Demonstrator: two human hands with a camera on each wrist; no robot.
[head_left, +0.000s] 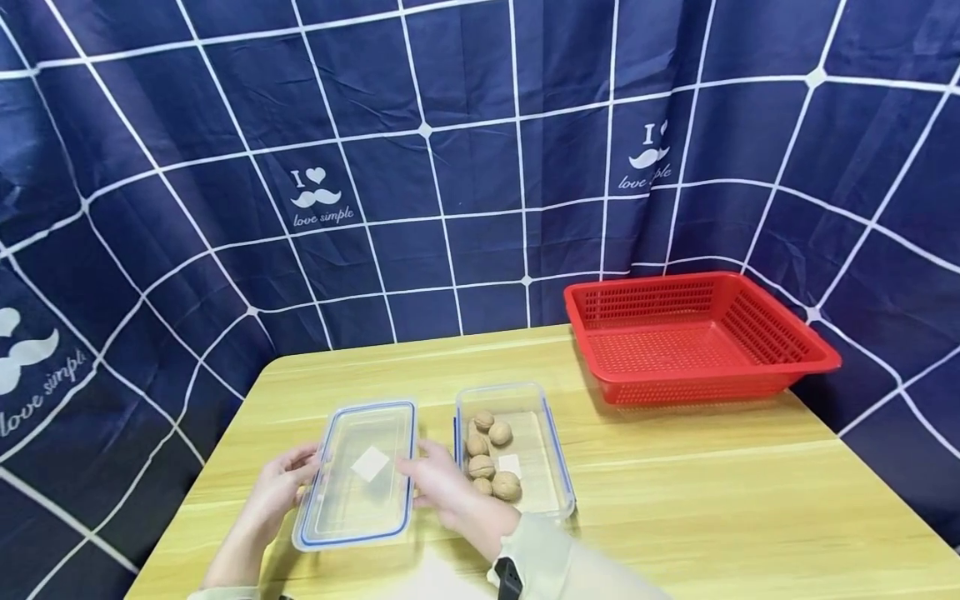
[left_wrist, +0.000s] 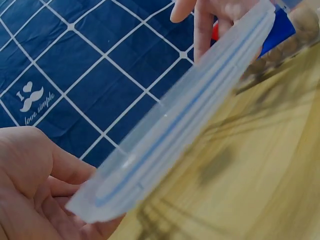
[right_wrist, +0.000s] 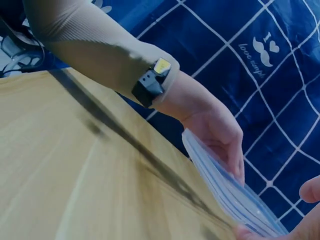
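Observation:
A see-through plastic lid (head_left: 367, 471) with a blue sealing strip is held above the table between both hands, and a white square shows at its middle. On its left long edge, my left hand (head_left: 288, 479) grips the rim, thumb on one face and fingers below in the left wrist view. My right hand (head_left: 446, 492) pinches the opposite edge, thumb over the top. Right of the lid stands a see-through box (head_left: 551, 450) with a blue-edged rim, partly behind the right hand. Several walnuts (head_left: 500, 432) lie along its left side, and a white square is at its bottom.
A red plastic basket (head_left: 615, 387) with perforated walls stands at the table's back right. The light wood table (head_left: 675, 500) backs onto a dark blue curtain (head_left: 480, 183) with white grid lines, which also runs along both sides.

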